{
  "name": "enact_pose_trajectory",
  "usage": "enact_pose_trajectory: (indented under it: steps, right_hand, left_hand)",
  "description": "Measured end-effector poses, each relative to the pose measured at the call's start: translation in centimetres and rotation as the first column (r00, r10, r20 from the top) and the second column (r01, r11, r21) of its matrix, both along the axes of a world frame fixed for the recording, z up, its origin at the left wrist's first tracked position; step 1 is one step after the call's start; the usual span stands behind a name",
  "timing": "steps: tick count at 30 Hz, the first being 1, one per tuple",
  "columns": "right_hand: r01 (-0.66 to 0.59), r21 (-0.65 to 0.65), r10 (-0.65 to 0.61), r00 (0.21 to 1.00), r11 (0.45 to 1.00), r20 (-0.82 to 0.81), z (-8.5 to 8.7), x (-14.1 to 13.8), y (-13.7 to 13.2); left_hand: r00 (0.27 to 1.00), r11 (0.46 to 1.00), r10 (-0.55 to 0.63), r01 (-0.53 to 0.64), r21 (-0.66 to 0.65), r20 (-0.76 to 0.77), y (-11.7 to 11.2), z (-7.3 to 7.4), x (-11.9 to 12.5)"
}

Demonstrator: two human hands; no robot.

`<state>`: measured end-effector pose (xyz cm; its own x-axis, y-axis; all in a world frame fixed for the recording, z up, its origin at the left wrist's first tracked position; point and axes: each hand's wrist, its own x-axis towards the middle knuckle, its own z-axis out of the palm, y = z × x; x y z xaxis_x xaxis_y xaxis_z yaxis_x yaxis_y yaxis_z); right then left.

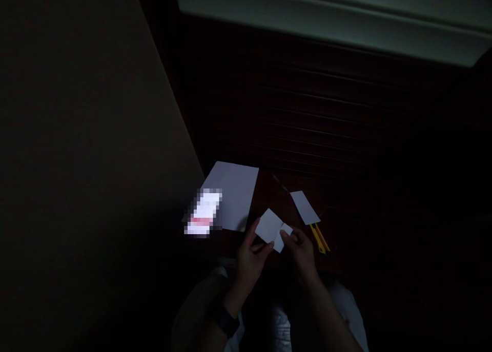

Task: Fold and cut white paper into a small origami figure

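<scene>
Between my two hands is a small white piece of paper point(268, 225), with a narrower folded part at its right side. My left hand point(251, 252) grips its left and lower edge between thumb and fingers. On the right part, the thumb of my right hand point(302, 248) presses down, its fingers curled behind. To the right lies a small white paper strip point(305, 207), partly over a yellow utility knife point(320, 239). A larger white sheet point(234, 193) rests to the left, near a lit, pixelated phone-like screen point(204, 212).
The dark wooden surface point(269, 188) is small and dimly lit. A thin pen-like object point(280, 183) lies behind the strip. Dark slatted panelling point(292, 106) rises behind, under a pale ledge point(326, 26). On the left stands a plain wall point(84, 111).
</scene>
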<state>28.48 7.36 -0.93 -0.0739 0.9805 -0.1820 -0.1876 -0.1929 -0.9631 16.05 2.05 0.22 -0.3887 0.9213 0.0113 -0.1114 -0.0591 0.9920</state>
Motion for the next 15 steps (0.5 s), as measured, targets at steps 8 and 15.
enact_pose_trajectory:
  steps: [8, 15]
  right_hand:
    - [-0.447, 0.288, 0.238, 0.804, 0.847, 0.544, 4.3, 2.0, 5.0]
    - [-0.575, 0.274, 0.318, 0.72, 0.771, 0.616, 4.0, 0.6, 7.8]
  left_hand:
    - [0.941, 0.99, 0.115, -0.083, 0.114, -0.319, 3.0, 3.0, -2.7]
    - [0.943, 0.929, -0.325, 0.304, -0.21, -0.074, 8.1, 0.4, -4.5]
